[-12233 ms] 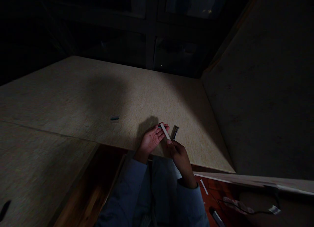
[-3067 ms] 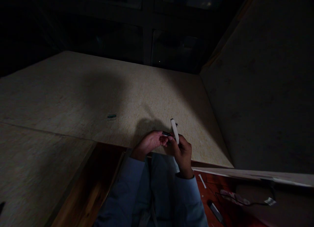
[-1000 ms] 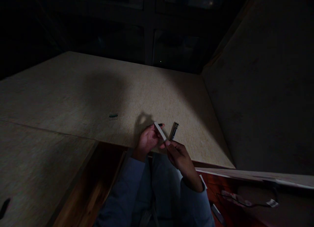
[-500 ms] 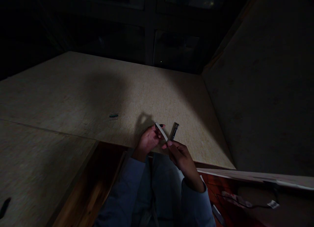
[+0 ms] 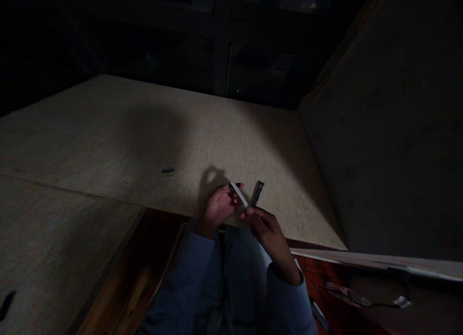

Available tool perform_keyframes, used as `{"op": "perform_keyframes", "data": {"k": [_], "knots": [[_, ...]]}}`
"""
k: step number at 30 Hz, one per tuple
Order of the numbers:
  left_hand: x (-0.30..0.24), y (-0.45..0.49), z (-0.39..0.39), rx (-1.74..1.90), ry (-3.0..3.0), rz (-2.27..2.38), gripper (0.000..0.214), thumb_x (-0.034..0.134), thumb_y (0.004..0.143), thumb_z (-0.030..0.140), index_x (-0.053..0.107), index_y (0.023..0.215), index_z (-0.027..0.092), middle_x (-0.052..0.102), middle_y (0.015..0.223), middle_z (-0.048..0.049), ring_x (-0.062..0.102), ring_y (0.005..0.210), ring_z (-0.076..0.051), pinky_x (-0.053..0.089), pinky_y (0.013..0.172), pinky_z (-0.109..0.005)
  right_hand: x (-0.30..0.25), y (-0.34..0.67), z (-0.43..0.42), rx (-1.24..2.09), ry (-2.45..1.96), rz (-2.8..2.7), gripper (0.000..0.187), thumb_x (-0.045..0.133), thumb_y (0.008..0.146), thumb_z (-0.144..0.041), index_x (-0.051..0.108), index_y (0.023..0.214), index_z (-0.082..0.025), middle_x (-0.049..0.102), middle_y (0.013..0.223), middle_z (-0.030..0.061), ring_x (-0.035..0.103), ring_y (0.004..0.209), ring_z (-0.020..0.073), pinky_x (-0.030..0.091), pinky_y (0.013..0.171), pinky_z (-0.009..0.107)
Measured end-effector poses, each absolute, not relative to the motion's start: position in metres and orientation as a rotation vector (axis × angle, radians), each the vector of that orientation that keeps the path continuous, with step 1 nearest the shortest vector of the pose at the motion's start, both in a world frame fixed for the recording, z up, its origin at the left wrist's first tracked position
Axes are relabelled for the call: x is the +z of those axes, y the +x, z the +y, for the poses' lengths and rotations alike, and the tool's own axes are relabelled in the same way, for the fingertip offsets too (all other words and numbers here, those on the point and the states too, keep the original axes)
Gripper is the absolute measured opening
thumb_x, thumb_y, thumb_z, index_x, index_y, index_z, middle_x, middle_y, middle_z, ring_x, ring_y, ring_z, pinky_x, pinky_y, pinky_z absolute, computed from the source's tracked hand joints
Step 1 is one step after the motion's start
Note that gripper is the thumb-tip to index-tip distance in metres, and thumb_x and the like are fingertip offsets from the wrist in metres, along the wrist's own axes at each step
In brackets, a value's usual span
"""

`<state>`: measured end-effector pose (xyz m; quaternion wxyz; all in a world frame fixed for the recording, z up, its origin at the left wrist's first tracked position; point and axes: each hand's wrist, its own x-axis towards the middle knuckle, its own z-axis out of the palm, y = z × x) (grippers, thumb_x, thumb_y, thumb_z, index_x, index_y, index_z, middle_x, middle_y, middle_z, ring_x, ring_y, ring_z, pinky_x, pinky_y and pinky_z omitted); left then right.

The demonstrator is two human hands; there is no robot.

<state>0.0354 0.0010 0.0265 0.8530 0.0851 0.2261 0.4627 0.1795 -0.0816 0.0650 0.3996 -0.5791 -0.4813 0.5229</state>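
Observation:
A slim white stick point(image 5: 239, 195) with a dark part at its far end slants between my hands, just above the near edge of the table. My right hand point(image 5: 265, 229) pinches its near end between thumb and fingers. The fingers of my left hand point(image 5: 220, 204) are curled around the far end, by the dark part; the stick hides some of them. Just beyond my right hand, a small shiny metal tool point(image 5: 259, 191) with a wider top lies on the table. Its exact kind is too dim to make out.
The pale speckled table point(image 5: 217, 132) meets a dark panel point(image 5: 390, 142) on the right. A small green strip in a clear wrapper point(image 5: 168, 170) lies left of my hands. A dark object point(image 5: 6, 305) rests at the lower left. A black cable point(image 5: 361, 303) runs below on the right.
Almost nothing differs. The white stick has turned very slightly in my fingers, and both hands stay in the same place.

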Motion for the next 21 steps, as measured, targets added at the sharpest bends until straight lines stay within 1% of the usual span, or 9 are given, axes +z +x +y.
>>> {"op": "perform_keyframes", "data": {"k": [4,6,10,13,18,19,21], "knots": [[0.026,0.037,0.001,0.957,0.190,0.466,0.026,0.055,0.088,0.028,0.068,0.074,0.010,0.057,0.066,-0.0045,0.050,0.059,-0.013,0.044,0.065,-0.029,0.068,0.188,-0.080,1.180,-1.525,-1.208,0.045,0.053,0.087,-0.055,0.071,0.080,-0.015,0.043,0.055,-0.0033,0.033,0.050,0.0109,0.024,0.047,0.025],[0.026,0.038,0.001,0.947,0.198,0.470,0.026,0.055,0.088,0.027,0.069,0.075,0.009,0.057,0.066,-0.0052,0.051,0.059,-0.014,0.044,0.065,-0.030,0.070,0.191,-0.081,1.158,-1.546,-1.198,0.045,0.053,0.087,-0.055,0.072,0.079,-0.015,0.043,0.055,-0.0032,0.032,0.049,0.0111,0.025,0.047,0.025],[0.026,0.037,0.001,0.970,0.180,0.464,0.024,0.056,0.087,0.026,0.071,0.080,0.009,0.060,0.064,-0.0050,0.051,0.055,-0.012,0.044,0.061,-0.027,0.069,0.186,-0.082,1.250,-1.493,-1.203,0.044,0.054,0.088,-0.056,0.072,0.083,-0.016,0.040,0.053,-0.0045,0.030,0.048,0.0106,0.024,0.046,0.024],[0.027,0.037,0.001,0.979,0.147,0.479,0.023,0.055,0.087,0.025,0.071,0.079,0.010,0.062,0.063,-0.0050,0.051,0.054,-0.012,0.044,0.058,-0.026,0.063,0.179,-0.080,1.230,-1.494,-1.237,0.044,0.054,0.088,-0.055,0.072,0.080,-0.016,0.044,0.056,-0.0032,0.034,0.051,0.0111,0.027,0.049,0.024],[0.028,0.041,0.002,1.027,0.104,0.503,0.018,0.057,0.084,0.014,0.068,0.070,0.013,0.066,0.069,-0.0050,0.051,0.053,-0.010,0.045,0.059,-0.025,0.061,0.180,-0.078,1.144,-1.545,-1.242,0.043,0.057,0.087,-0.054,0.069,0.071,-0.016,0.052,0.062,0.0000,0.044,0.060,0.0138,0.033,0.055,0.025],[0.028,0.042,0.002,1.027,0.105,0.502,0.018,0.058,0.085,0.015,0.069,0.070,0.013,0.066,0.068,-0.0051,0.051,0.053,-0.010,0.045,0.059,-0.025,0.062,0.180,-0.078,1.137,-1.548,-1.244,0.043,0.057,0.087,-0.054,0.069,0.071,-0.015,0.053,0.063,0.0005,0.045,0.062,0.0145,0.034,0.056,0.025],[0.029,0.041,0.003,1.021,0.110,0.489,0.023,0.057,0.088,0.022,0.070,0.071,0.012,0.065,0.067,-0.0063,0.052,0.054,-0.011,0.045,0.059,-0.026,0.065,0.181,-0.079,1.115,-1.561,-1.257,0.044,0.056,0.087,-0.054,0.070,0.071,-0.016,0.054,0.064,0.0011,0.047,0.063,0.0152,0.035,0.057,0.025]]}}
